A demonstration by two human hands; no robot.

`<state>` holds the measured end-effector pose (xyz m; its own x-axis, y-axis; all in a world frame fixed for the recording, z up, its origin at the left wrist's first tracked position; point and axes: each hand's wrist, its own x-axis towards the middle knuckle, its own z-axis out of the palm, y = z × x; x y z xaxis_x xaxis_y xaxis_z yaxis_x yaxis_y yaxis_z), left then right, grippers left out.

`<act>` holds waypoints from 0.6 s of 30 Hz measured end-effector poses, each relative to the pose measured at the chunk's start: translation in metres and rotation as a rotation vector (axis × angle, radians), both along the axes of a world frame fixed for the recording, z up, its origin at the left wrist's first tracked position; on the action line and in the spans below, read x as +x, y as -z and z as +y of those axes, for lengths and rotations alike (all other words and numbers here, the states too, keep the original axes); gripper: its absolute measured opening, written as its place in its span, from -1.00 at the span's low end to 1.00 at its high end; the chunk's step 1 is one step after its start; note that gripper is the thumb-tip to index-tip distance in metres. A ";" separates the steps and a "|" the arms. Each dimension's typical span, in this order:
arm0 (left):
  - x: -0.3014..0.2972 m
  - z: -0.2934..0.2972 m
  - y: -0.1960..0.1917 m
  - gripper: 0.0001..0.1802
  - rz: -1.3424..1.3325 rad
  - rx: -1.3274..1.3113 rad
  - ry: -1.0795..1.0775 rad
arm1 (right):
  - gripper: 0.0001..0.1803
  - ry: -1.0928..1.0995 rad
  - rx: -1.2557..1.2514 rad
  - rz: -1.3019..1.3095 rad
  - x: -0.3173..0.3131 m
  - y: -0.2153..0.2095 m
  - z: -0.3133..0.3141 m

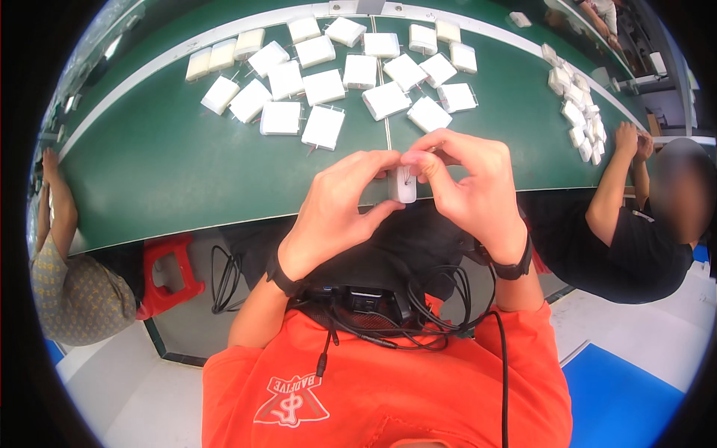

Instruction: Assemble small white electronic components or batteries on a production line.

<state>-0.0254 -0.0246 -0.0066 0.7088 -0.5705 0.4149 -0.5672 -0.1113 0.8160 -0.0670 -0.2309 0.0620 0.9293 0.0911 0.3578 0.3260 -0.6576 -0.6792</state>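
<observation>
Near the front edge of the green table, a small white block (pixel 404 187) is gripped between the thumb and fingers of my left hand (pixel 336 196). Thin dark wires or pins show on the end of the block that faces me. My right hand (pixel 478 179) is closed in a pinch at the block's upper end, its thumb beside the wires. What lies between those fingertips is too small and covered to make out. Beyond my hands lie several similar white blocks, among them one (pixel 323 127) with thin wires sticking out of its ends.
The green tabletop (pixel 164 164) has a pale rail along its far side. At right, more white blocks (pixel 575 97) lie in a heap near a co-worker in black (pixel 635 246). Another person (pixel 82 299) sits at left, near a red stool (pixel 170 272). Black cables (pixel 448 328) cross my lap.
</observation>
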 end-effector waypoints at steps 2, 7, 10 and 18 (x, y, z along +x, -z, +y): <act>0.000 0.000 -0.005 -0.34 0.036 0.004 0.017 | -0.91 0.005 0.027 0.053 0.004 -0.004 0.001; -0.002 0.003 -0.002 -0.36 0.013 0.043 0.002 | -0.84 0.007 0.183 0.296 0.019 -0.015 0.000; 0.000 0.003 -0.003 -0.37 0.053 0.031 0.017 | -0.78 0.030 0.473 0.291 0.017 -0.008 -0.005; 0.002 0.000 -0.008 -0.40 0.034 0.061 0.066 | -0.60 0.144 0.946 0.189 0.019 0.037 -0.046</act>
